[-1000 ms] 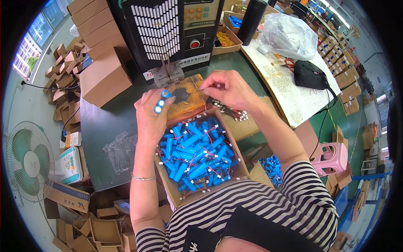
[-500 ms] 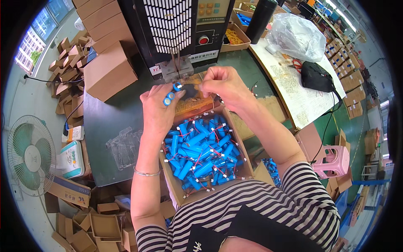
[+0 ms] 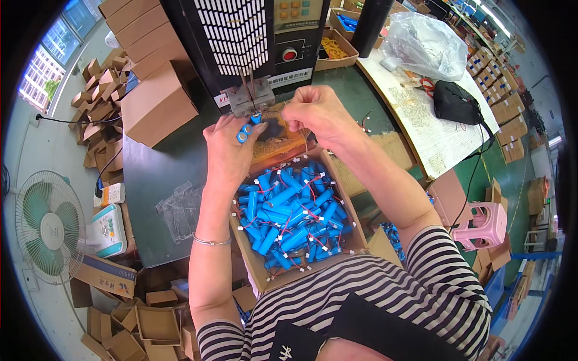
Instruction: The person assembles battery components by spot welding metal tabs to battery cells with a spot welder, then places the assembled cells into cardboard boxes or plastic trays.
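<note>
Batteries (image 3: 246, 129) in left hand (image 3: 226, 143), bodies mostly invisible.

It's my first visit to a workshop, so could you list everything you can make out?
Cylinders: three, blue, in left hand
Wired cylinders: many, blue, in open box
Open box: one, brown, right before the person
Machine: one, black, beyond both hands
Block: one, orange, beyond open box
Dark table: one, green, under block
Fan: one, green and white, left
Loose boxes: many, brown, left
White table: one, white, right
Plastic bag: one, clear, on white table
Pouch: one, black, on white table
Stool: one, pink, right
Shirt: one, striped black and white, bottom
Left hand: one, bare, near machine
Right hand: one, bare, beside block, grip unclear
</note>
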